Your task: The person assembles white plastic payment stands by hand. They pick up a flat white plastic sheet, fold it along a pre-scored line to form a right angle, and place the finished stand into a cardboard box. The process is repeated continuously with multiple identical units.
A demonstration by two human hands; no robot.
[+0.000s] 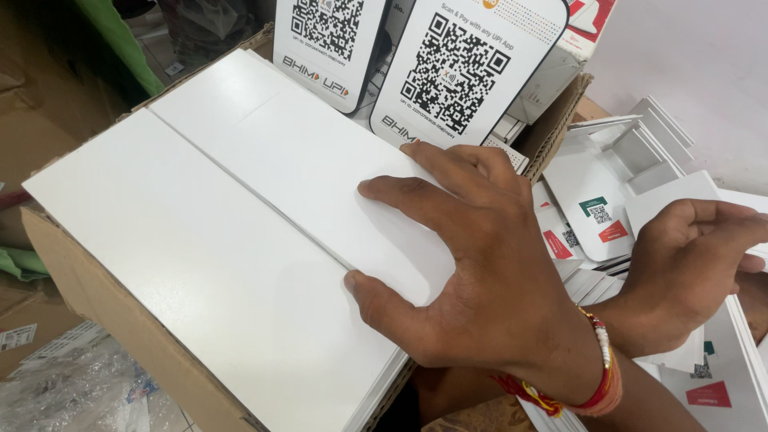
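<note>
Pressing flat with fingers spread, the right hand [472, 272] is laid on the near end of the white boxes [240, 224] stacked in the cardboard carton [104, 304]. Their long axis runs away up-left from the fingertips, along the seam between them. The left hand [688, 264] is curled loosely over flat white cartons [592, 184] further right, well apart from the stack.

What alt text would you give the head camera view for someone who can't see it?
The right hand presses flat, fingers spread, on white boards stacked in an open cardboard box. The left hand curls over loose white cards to the right; two white code stands stand behind.
</note>
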